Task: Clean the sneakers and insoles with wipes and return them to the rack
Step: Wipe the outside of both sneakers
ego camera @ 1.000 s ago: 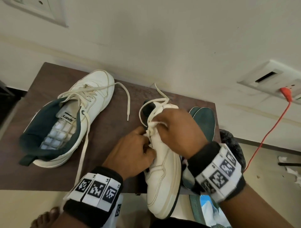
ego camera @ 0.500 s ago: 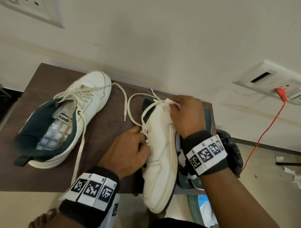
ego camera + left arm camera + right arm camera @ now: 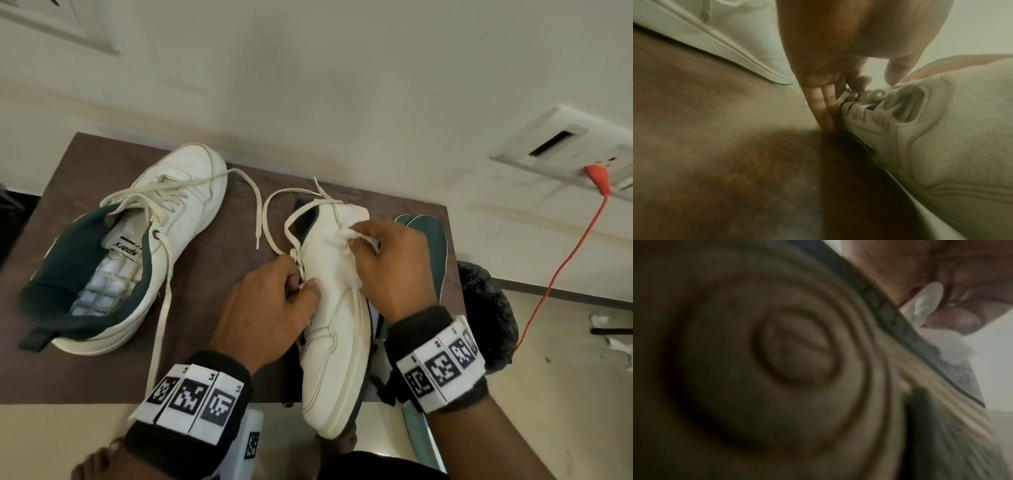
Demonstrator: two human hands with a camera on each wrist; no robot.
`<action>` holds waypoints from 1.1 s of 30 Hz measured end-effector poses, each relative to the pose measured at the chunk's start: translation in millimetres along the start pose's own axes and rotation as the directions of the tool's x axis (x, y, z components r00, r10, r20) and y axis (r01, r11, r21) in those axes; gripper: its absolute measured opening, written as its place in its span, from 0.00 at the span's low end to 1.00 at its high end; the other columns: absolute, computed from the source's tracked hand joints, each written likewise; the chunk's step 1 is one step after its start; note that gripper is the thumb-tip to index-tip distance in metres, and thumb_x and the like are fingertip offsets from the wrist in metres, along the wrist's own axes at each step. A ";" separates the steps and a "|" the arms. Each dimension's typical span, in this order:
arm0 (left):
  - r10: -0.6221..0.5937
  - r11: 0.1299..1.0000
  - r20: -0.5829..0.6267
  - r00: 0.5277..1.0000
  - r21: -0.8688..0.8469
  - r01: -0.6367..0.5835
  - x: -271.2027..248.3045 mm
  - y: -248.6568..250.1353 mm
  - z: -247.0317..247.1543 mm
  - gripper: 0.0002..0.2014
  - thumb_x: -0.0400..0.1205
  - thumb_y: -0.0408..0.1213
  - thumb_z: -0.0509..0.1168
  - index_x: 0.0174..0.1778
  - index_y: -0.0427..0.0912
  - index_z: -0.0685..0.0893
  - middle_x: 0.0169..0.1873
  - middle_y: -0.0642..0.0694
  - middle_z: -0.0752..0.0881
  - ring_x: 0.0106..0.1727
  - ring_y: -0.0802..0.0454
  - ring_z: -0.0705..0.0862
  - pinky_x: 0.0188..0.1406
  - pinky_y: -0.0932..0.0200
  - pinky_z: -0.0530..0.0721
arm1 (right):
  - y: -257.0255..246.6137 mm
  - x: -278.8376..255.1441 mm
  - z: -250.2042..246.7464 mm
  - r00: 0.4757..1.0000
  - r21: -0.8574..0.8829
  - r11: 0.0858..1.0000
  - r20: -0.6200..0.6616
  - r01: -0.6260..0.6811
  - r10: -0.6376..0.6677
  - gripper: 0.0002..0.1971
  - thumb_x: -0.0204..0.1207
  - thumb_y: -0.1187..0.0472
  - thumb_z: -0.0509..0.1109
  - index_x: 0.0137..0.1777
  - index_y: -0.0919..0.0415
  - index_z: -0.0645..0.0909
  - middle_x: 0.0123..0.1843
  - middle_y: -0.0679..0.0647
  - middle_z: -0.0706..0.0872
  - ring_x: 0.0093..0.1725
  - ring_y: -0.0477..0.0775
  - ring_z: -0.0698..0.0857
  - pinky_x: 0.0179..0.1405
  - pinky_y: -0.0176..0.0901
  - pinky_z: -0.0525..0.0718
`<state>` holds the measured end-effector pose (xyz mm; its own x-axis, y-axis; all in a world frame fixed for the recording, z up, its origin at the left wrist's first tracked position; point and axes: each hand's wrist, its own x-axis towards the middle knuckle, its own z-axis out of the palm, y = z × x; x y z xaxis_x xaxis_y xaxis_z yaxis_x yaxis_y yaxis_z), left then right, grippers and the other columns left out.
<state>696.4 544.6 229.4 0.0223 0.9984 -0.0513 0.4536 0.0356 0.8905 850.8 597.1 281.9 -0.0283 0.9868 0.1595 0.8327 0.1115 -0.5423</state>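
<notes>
Table (image 3: 113,370): dark brown top against the wall; near edge runs under both wrists.
Second sneaker (image 3: 144,253): left on the table, upright, apart from the hands.
Held sneaker (image 3: 337,329): tipped on its side, long axis toward the person, toe overhanging the near edge.
Insole (image 3: 432,246): green, just right of the held sneaker, near the right edge.
Left hand (image 3: 270,315): fingers curled into the laces, steadying the sneaker.
Right hand (image 3: 394,267): fingers pinch the wipe (image 3: 349,236) against the heel end; nearer that end, with room to stroke toeward.
</notes>
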 end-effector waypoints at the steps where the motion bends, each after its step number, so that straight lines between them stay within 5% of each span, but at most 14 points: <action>1: -0.008 1.000 0.003 1.000 -0.007 0.008 0.4 -0.3 0.0 0.15 0.79 0.52 0.63 0.33 0.46 0.71 0.24 0.49 0.80 0.26 0.54 0.78 0.28 0.50 0.81 | -0.2 4.5 3.7 1.000 -0.032 0.999 0.009 0.010 -0.010 0.09 0.73 0.68 0.68 0.46 0.61 0.89 0.45 0.55 0.91 0.45 0.54 0.87 0.47 0.49 0.84; 7: -0.034 0.999 0.055 0.998 -0.039 0.036 1.9 1.8 7.8 0.20 0.76 0.64 0.60 0.36 0.50 0.69 0.26 0.52 0.78 0.27 0.59 0.76 0.27 0.58 0.78 | 15.9 29.9 -5.6 0.998 -0.098 0.993 -0.011 -0.066 0.065 0.11 0.74 0.69 0.64 0.44 0.61 0.88 0.41 0.54 0.90 0.41 0.52 0.86 0.43 0.44 0.81; 9: -0.079 0.994 0.061 0.995 -0.068 0.083 3.7 2.1 7.9 0.23 0.72 0.69 0.57 0.40 0.50 0.69 0.28 0.52 0.80 0.29 0.60 0.79 0.29 0.57 0.80 | 15.0 25.2 -5.3 0.999 -0.040 0.999 0.026 -0.029 0.030 0.10 0.74 0.70 0.66 0.46 0.61 0.89 0.44 0.55 0.91 0.44 0.52 0.87 0.46 0.39 0.81; 13: -0.201 0.970 0.062 0.978 -0.130 0.207 5.3 3.1 4.0 0.24 0.71 0.70 0.54 0.51 0.55 0.67 0.34 0.49 0.85 0.31 0.56 0.85 0.34 0.48 0.86 | 1.8 -3.8 -1.9 0.993 0.058 0.997 0.098 0.056 -0.061 0.10 0.73 0.70 0.68 0.49 0.61 0.89 0.47 0.54 0.90 0.46 0.51 0.87 0.49 0.47 0.85; 16: -0.260 0.948 0.149 0.954 -0.150 0.282 3.9 6.4 -1.8 0.22 0.73 0.71 0.53 0.52 0.59 0.72 0.35 0.56 0.85 0.28 0.62 0.83 0.28 0.58 0.80 | -4.1 -24.6 -3.2 0.988 0.088 0.993 0.119 0.085 -0.095 0.09 0.72 0.69 0.71 0.48 0.59 0.89 0.44 0.51 0.90 0.42 0.47 0.86 0.44 0.42 0.85; 20: -0.257 0.934 0.379 0.889 -0.139 0.329 -0.4 12.6 -18.6 0.18 0.78 0.62 0.59 0.51 0.56 0.84 0.28 0.59 0.86 0.19 0.66 0.78 0.20 0.70 0.71 | -4.4 -51.6 -8.6 0.982 0.131 0.989 0.165 0.064 -0.086 0.09 0.71 0.68 0.71 0.47 0.57 0.90 0.42 0.48 0.90 0.41 0.43 0.85 0.41 0.35 0.83; 22: -0.237 0.937 0.445 0.864 -0.132 0.324 -2.0 12.3 -28.3 0.20 0.75 0.62 0.66 0.42 0.47 0.87 0.25 0.55 0.86 0.20 0.60 0.79 0.21 0.61 0.74 | -2.0 -60.3 -13.7 0.978 0.195 0.981 0.205 0.002 -0.042 0.09 0.71 0.67 0.70 0.45 0.55 0.89 0.40 0.44 0.90 0.39 0.41 0.85 0.39 0.35 0.84; 24: -0.222 0.940 0.451 0.864 -0.137 0.313 -1.5 10.6 -33.9 0.20 0.72 0.59 0.73 0.39 0.42 0.90 0.32 0.52 0.90 0.31 0.53 0.87 0.33 0.53 0.83 | -0.1 -62.3 -16.9 0.984 0.250 0.967 0.178 -0.042 -0.003 0.09 0.72 0.66 0.70 0.44 0.52 0.89 0.37 0.42 0.89 0.36 0.41 0.85 0.35 0.37 0.83; 27: -0.214 0.915 0.413 0.885 -0.232 0.330 -1.0 12.5 -30.7 0.10 0.73 0.42 0.77 0.47 0.47 0.89 0.43 0.57 0.92 0.45 0.61 0.89 0.47 0.61 0.86 | 0.3 -53.1 -20.4 0.998 0.286 0.957 -0.006 -0.051 0.055 0.07 0.74 0.63 0.70 0.46 0.49 0.85 0.38 0.41 0.88 0.37 0.42 0.85 0.36 0.36 0.82; 33: -0.203 0.728 0.409 0.890 -0.544 0.417 -2.0 20.9 -9.8 0.28 0.72 0.21 0.73 0.65 0.46 0.79 0.55 0.51 0.89 0.56 0.51 0.88 0.55 0.51 0.87 | 2.3 -35.7 -30.8 0.995 0.333 0.943 -0.090 -0.005 0.038 0.13 0.76 0.72 0.69 0.47 0.51 0.83 0.43 0.44 0.87 0.41 0.45 0.85 0.37 0.35 0.81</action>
<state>697.1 543.8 252.5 0.2925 0.8633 -0.4114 -0.1450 0.4653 0.8732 870.8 558.5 300.3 0.0532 0.9756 0.2129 0.6013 0.1389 -0.7868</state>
